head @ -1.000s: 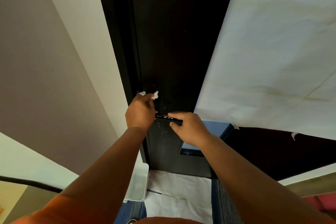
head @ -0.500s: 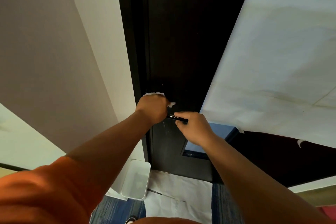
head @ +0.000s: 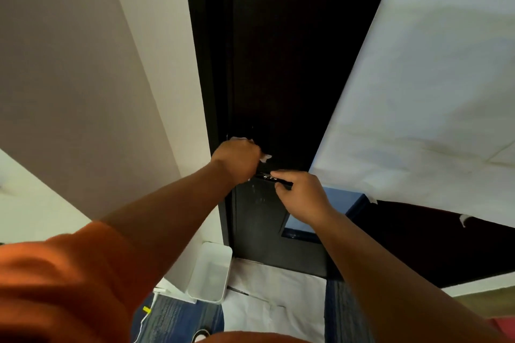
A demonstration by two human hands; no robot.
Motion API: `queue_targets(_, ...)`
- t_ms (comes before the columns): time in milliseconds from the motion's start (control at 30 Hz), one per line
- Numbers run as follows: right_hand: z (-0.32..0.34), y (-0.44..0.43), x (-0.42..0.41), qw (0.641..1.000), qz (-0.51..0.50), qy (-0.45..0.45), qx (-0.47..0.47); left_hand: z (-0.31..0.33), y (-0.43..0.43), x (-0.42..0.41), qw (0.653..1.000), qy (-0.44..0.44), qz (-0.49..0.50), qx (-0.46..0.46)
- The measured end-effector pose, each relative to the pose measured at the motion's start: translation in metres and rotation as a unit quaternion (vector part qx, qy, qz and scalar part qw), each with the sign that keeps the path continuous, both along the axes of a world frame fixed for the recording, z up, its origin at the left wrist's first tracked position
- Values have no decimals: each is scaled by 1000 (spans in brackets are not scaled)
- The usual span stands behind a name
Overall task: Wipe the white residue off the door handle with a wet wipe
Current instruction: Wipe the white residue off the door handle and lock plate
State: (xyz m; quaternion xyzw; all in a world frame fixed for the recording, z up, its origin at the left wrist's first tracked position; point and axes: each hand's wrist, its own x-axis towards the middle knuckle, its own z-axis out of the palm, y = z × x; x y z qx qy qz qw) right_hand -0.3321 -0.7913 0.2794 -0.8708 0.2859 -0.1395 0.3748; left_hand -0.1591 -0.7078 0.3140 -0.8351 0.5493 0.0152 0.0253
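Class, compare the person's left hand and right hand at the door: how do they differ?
The left hand grips a white wet wipe; the right hand holds the black door handle. The left hand sits higher, nearer the edge of the door; the right hand sits lower, at the handle's free end. Both have curled fingers.

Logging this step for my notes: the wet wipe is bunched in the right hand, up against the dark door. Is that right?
Not quite. The wet wipe is bunched in the left hand, up against the dark door. The right hand grips the free end of the door handle instead. The head view shows it.
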Motion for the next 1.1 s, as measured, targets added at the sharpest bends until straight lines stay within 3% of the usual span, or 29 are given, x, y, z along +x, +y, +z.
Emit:
queue_targets(133, 1, 1, 0, 1000, 10, -1, -13, 19, -18, -14, 994, -71, 7, 79)
queue_targets(333, -2, -2, -2, 1000, 5, 1, 15, 6, 2, 7, 997, -77, 15, 1)
queue_targets(600, -3, -2, -3, 1000, 10, -8, 7, 12, -23, -6, 996, -51, 19, 68)
queue_targets(867, -7, -5, -2, 1000, 7, -13, 18, -12, 0, 16, 988, 59, 86, -111)
queue_targets(1033, -5, -6, -1, 999, 0, -24, 23, -12, -9, 3, 995, 43, 87, -34)
queue_targets(1100, -5, -6, -1, 1000, 0, -21, 22, -12, -11, 4, 993, 51, 96, -42)
